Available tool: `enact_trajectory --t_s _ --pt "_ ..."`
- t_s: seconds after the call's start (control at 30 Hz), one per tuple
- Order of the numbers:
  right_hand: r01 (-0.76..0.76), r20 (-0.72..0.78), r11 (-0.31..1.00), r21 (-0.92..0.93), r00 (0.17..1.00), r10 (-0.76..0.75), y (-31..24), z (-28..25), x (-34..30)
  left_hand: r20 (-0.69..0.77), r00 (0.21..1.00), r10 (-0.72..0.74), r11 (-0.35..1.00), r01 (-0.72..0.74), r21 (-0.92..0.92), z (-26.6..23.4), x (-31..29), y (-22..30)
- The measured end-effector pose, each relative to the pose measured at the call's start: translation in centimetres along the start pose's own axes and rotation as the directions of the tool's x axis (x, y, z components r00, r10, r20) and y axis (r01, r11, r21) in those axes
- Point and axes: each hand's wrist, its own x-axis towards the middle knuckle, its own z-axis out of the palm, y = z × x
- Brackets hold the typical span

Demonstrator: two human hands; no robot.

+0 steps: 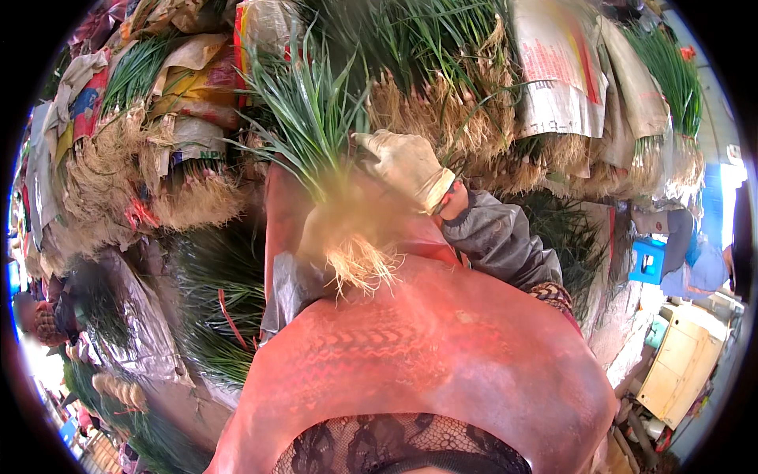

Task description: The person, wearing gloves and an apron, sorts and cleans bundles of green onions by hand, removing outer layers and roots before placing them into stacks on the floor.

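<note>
A bunch of green garlic (304, 118) stands upright in front of me, its flat dark leaves fanning upward. Pale stringy roots (359, 265) hang from its lower end over my apron; a blurred smear covers its middle. My left hand (316, 229), gloved and partly lost in the blur, is closed round the bunch from the left, below the leaves. On the right side of the leaves is my right hand (407, 167) in a cream glove, its fingers curled in. Whether it pinches a leaf or stalk is hidden.
More rooted green bunches (450, 103) are stacked ahead, partly covered by woven sacks (557, 71). Leafy heaps (217, 300) lie at my left. My red apron (426, 340) spreads across my lap. A blue plastic stool (647, 261) and a cream cabinet (683, 363) stand at right.
</note>
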Motion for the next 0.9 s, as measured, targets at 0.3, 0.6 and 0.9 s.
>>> enact_trajectory --t_s 0.3,0.6,0.9 --pt "-0.324 -0.13 0.802 -0.502 0.945 0.301 5.2 0.6 0.3 -0.028 0.998 -0.054 0.997 0.055 0.045 0.9 0.5 -0.6" --pt "-0.863 0.299 0.503 -0.051 0.467 0.832 3.6 -10.1 -13.3 0.033 0.998 -0.045 0.999 0.044 0.019 -1.1 0.1 -1.7" --pt "-0.096 0.669 -0.754 0.65 0.543 0.507 0.2 2.4 -11.6 -0.087 0.996 -0.016 0.97 0.037 0.242 1.9 -0.8 -1.0"
